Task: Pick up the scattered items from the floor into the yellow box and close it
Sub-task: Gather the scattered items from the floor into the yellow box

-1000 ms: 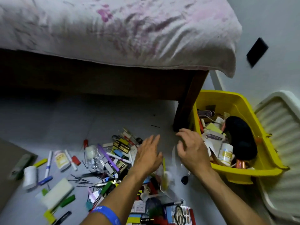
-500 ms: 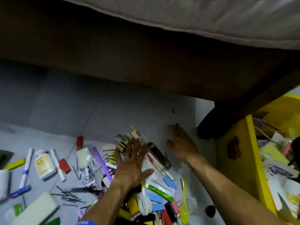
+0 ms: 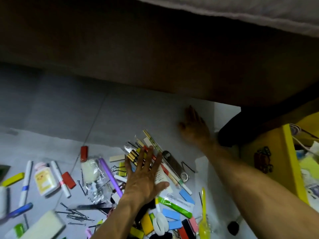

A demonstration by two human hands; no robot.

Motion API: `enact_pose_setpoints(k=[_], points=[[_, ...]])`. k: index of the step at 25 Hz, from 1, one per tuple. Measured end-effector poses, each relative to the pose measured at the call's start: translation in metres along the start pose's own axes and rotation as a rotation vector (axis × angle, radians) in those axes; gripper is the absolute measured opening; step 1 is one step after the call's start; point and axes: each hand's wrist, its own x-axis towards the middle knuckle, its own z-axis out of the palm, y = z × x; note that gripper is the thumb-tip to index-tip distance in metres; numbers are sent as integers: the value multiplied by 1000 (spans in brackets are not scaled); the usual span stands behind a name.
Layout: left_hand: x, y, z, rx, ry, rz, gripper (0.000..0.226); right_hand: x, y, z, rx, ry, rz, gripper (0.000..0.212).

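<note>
Since a second ago I've leaned in under the bed; my left hand [image 3: 145, 176] now lies flat and open on the scattered items [image 3: 155, 169], light, stiff plastic sticks and slippery packets, best raked together by their ends. My right hand [image 3: 195, 128] spreads empty on the smooth floor [image 3: 120, 118] beside the yellow box [image 3: 293, 161].
</note>
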Motion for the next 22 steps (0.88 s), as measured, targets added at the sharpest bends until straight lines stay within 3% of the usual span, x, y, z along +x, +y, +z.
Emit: enact_pose_setpoints(k=[3,10,15,22], points=[[1,-1,-2,-9,-8,6,93,-20,1,18,-56,-60,-50,71],[0,1,1,-23,47,-1,93,-163,-32,62,6,-148,-199,66],[-33,14,11,-38,32,-23,91,-192,-32,57,25,-169,-236,58],[-133,32,-6,-217,29,-50,69,-264,-35,42,102,-270,-206,28]])
